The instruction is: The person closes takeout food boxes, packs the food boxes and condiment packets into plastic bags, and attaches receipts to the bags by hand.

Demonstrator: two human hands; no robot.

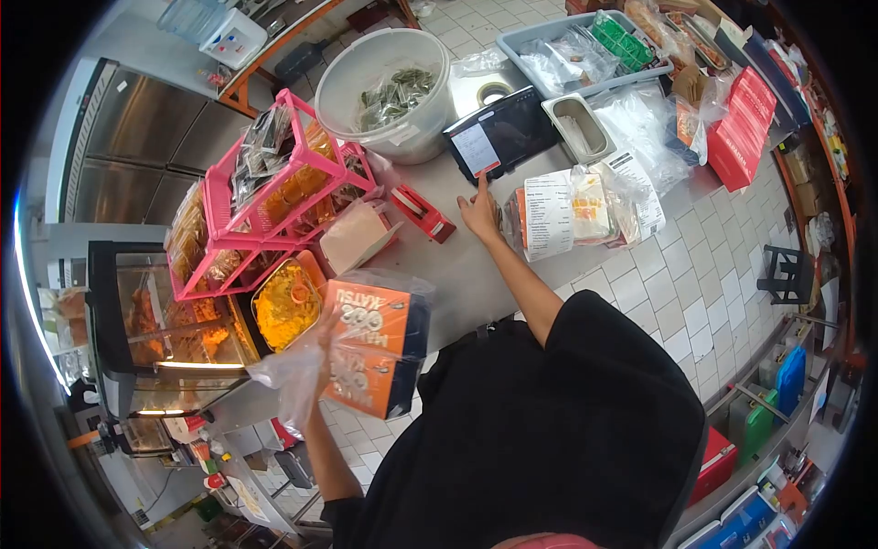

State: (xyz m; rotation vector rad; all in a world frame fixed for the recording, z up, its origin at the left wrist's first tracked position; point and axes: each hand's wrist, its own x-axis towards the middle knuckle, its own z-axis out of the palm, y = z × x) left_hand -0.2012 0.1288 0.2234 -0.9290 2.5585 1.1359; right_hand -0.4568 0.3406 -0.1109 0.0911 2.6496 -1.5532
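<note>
My left hand (322, 359) is closed on a clear plastic bag (285, 377), its fingers partly hidden by the film. Inside the bag are two orange and dark-blue food boxes (366, 343), held beside the counter's near edge. My right hand (479, 216) reaches over the counter with its index finger stretched out to the lower edge of a tablet screen (476, 148); it holds nothing. Close to that hand lie a red tape dispenser (422, 212) and a bagged order with a printed receipt (548, 215) on it.
Left of the counter stand pink baskets (274, 206) of packets, a tray of yellow food (285, 306) and a glass warming cabinet (174, 334). Further back are a large clear tub (389, 137), a metal container (579, 128), a grey bin (549, 87) and red boxes (739, 128).
</note>
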